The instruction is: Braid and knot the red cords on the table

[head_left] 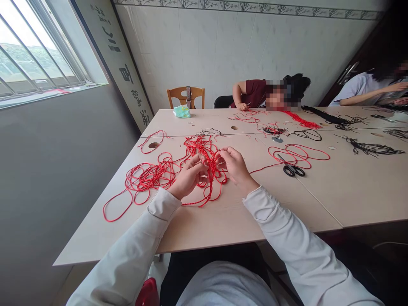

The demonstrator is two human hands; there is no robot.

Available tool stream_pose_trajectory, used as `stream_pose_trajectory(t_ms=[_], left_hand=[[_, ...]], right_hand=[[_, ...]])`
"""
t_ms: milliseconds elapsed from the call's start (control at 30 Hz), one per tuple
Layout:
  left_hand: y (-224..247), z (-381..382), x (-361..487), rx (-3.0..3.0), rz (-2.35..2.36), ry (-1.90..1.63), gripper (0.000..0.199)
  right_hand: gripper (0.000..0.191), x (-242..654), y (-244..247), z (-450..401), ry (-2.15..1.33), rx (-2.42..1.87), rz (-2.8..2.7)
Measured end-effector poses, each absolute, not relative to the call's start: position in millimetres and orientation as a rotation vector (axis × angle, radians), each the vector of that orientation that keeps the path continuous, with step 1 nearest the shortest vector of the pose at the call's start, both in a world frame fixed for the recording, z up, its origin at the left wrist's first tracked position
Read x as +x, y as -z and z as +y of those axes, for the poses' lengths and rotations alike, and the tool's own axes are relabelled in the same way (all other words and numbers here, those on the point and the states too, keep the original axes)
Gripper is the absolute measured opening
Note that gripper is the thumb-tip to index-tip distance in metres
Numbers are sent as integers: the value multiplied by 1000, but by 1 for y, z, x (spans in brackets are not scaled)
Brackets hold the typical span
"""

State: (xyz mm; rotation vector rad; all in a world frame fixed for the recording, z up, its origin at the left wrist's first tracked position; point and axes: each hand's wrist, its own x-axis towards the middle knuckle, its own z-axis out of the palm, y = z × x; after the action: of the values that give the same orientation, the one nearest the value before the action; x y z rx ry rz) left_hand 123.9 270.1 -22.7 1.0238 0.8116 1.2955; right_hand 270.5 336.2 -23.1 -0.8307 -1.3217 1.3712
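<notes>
My left hand (pixel 191 175) and my right hand (pixel 234 165) are close together over the table, their fingers pinched on red cord. Between them hangs a bundle of twisted red cord (pixel 210 187), with loose ends trailing down to the tabletop. Just behind my fingers lies a heap of braided red cords (pixel 199 144). A loose coil of smooth red cord (pixel 149 176) spreads out left of my left hand. From near my right hand a single strand runs right to looped red cord (pixel 296 153). My fingers partly hide where the cord is gripped.
Black-handled scissors (pixel 293 170) lie right of my hands. Black cords (pixel 371 146) are bunched farther right, and a tissue pack (pixel 181 111) sits at the far edge. A person in dark red (pixel 247 91) leans over the table opposite; another person (pixel 360 89) sits at the far right.
</notes>
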Motion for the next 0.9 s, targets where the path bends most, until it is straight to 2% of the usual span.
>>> stream_pose_trajectory(t_ms=[367, 533, 700, 900], left_hand=[[32, 273, 131, 750, 762, -1168, 16], [33, 270, 131, 848, 730, -1077, 27], [33, 275, 120, 957, 852, -1162, 30], [26, 282, 100, 913, 936, -1362, 26]], right_hand=[[25, 270, 17, 332, -1385, -720, -1315], [25, 276, 14, 338, -1389, -751, -1242], [22, 295, 3, 350, -1441, -740, -1160], [18, 327, -12, 362, -1346, -737, -1207]])
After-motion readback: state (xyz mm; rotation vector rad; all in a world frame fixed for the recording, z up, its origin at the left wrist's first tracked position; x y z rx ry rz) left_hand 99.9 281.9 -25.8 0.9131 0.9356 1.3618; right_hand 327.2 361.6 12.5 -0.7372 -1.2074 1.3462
